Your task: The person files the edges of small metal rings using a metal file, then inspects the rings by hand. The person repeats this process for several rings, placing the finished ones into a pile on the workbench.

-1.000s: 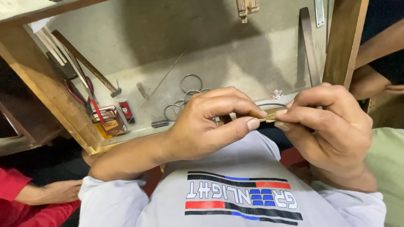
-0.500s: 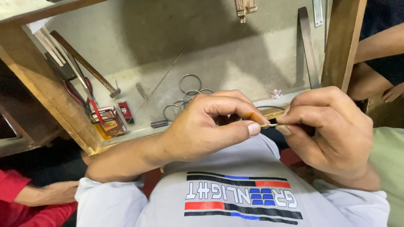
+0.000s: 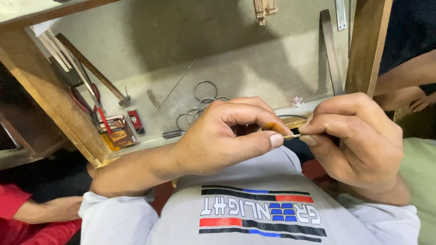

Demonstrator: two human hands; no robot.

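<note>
My left hand [image 3: 227,136] and my right hand [image 3: 354,140] meet in front of my chest, fingertips pinched together on a thin metal ring [image 3: 293,135]. The left thumb and forefinger grip its near side, and the right thumb and forefinger hold the other side. Most of the ring is hidden by my fingers. Both hands hover just above the front edge of a worn grey workbench [image 3: 254,77], over my white printed shirt.
Several loose metal rings [image 3: 200,102] lie on the bench behind my left hand. A hammer [image 3: 93,70], red-handled pliers [image 3: 91,106], a small box [image 3: 119,131] and a thin rod [image 3: 177,84] lie at left. Another person's red sleeve [image 3: 22,218] is lower left, and another person's arm [image 3: 404,77] is at right.
Both hands have drifted slightly downward and stayed pinched together on the ring. The fingers have shifted their grip a little.
</note>
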